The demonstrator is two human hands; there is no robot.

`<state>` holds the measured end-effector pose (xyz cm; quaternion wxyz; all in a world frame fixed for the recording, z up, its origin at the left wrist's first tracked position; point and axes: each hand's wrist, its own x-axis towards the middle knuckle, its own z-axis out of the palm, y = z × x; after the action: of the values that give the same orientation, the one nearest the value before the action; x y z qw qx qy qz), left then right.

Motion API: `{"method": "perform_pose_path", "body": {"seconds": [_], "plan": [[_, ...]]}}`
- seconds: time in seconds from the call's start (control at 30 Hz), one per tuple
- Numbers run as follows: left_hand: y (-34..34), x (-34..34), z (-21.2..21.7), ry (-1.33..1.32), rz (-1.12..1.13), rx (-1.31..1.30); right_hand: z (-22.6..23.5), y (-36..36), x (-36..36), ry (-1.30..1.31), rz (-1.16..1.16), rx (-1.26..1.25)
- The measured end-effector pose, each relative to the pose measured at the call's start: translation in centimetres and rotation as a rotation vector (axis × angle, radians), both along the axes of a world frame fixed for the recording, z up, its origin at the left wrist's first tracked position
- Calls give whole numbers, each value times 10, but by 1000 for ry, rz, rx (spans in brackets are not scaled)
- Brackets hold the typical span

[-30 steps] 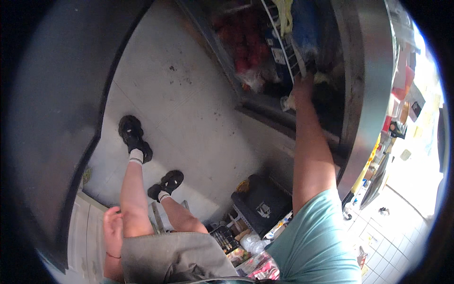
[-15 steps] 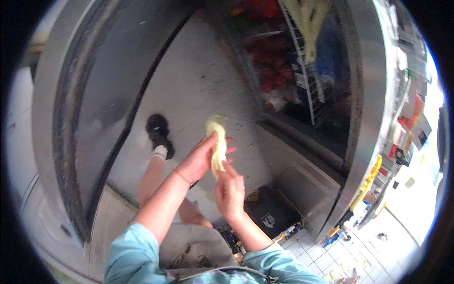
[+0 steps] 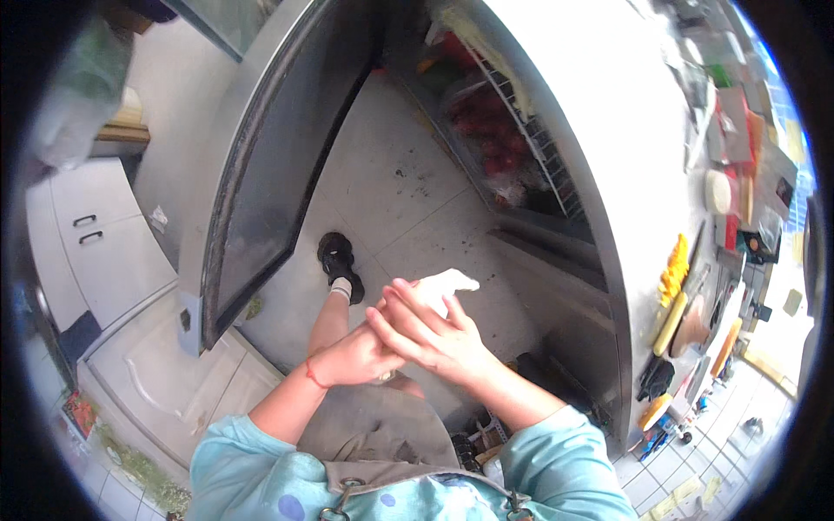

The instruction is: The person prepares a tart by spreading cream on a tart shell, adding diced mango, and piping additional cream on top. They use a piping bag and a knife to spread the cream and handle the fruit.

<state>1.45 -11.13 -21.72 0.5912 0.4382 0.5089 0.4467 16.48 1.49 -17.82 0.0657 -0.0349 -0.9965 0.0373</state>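
Note:
My left hand (image 3: 360, 354) and my right hand (image 3: 434, 334) are pressed together in front of my apron, the right fingers lying across the left ones. Between them is a pale, soft-looking, dough-like piece (image 3: 449, 283); its whitish end sticks out past the fingers on the far side. The rest of the piece is covered by my hands, and its exact kind does not show. A thin red band circles my left wrist.
A metal-edged fridge door (image 3: 261, 165) stands open on the left. Inside the cabinet, a white wire shelf (image 3: 532, 122) and red bagged goods (image 3: 491, 130) show. Yellow-handled tools (image 3: 669, 326) lie on the right. A white cupboard (image 3: 109, 234) is far left.
My hands have come together, closing over the pale piece that was stretched lengthwise between them. The view has shifted back, showing more of the door and the right-hand surface.

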Motion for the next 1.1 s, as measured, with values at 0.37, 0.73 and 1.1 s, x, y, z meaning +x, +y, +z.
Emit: {"method": "perform_pose_path", "body": {"seconds": [0.37, 0.73, 1.1], "plan": [[-164, -173, -14, 879, 843, -655, 150, 25, 156, 1002, -1196, -1963], [-35, 33, -18, 1072, 691, -182, 319, 1, 323, 1784, -699, -1981], [242, 389, 388, -300, -354, 139, 281, 55, 360, 975, -1121, -1170]]}}
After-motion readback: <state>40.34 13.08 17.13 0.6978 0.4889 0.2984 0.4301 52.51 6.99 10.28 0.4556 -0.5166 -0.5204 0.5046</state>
